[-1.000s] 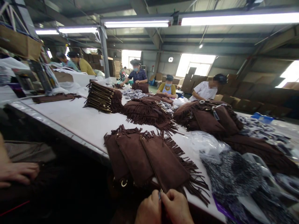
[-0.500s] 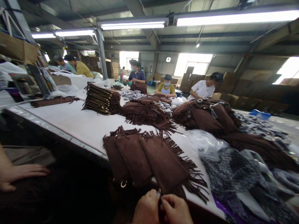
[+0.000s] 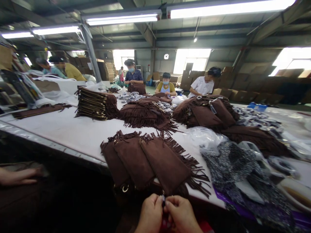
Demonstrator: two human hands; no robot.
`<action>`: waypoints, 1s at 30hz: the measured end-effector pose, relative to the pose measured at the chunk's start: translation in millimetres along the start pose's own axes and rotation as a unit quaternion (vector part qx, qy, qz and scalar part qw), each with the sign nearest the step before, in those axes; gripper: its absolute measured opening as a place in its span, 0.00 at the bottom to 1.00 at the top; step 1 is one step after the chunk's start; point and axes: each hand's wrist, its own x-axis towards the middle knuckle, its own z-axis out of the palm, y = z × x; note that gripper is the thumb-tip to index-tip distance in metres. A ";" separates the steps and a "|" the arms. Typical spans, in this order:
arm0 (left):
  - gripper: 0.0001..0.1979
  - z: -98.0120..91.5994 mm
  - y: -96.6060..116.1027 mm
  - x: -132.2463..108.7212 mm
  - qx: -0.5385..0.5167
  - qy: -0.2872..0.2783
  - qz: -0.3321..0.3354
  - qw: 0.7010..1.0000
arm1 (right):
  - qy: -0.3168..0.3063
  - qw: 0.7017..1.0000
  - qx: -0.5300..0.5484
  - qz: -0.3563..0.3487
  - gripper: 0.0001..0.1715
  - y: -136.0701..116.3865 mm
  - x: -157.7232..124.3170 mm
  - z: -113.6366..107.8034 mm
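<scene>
Three brown fringed bags (image 3: 167,161) lie overlapped at the table's near edge, their lower ends over the edge. Just below the rightmost one, my left hand (image 3: 152,208) pinches a small metal-and-dark piece at the bag's corner. My right hand (image 3: 179,210) is closed right beside it, thumb and finger on the same small piece, whose details are too small to tell. A gold ring (image 3: 125,188) hangs at the lower end of the left bags.
A neat stack of brown bags (image 3: 93,103), fringed piles (image 3: 148,115) and a larger heap (image 3: 206,113) stand farther back. Black-and-white fabric (image 3: 233,165) lies right. Another person's hand (image 3: 21,176) is at far left. People work behind the table (image 3: 60,129).
The view has shifted, so most of the scene sits farther left. My hands stay together at the bag's corner, and my right hand has come closer to my left fingertips.
</scene>
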 end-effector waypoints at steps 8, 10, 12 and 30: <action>0.17 0.3 -2.5 -3.9 0.047 0.028 0.057 0.997 | 0.009 1.000 0.008 -0.003 0.10 2.3 0.5 -1.1; 0.18 3.8 -6.2 -1.7 -0.039 0.015 0.021 0.999 | 0.019 0.999 -0.021 -0.025 0.10 9.3 4.3 -1.4; 0.21 6.2 -8.0 0.3 -0.149 -0.013 -0.042 0.988 | 0.024 0.996 -0.058 -0.062 0.10 15.2 7.6 -2.4; 0.35 11.1 -17.4 -0.4 -0.287 -0.079 -0.161 0.941 | -0.007 0.985 -0.134 -0.106 0.15 35.7 15.9 -17.3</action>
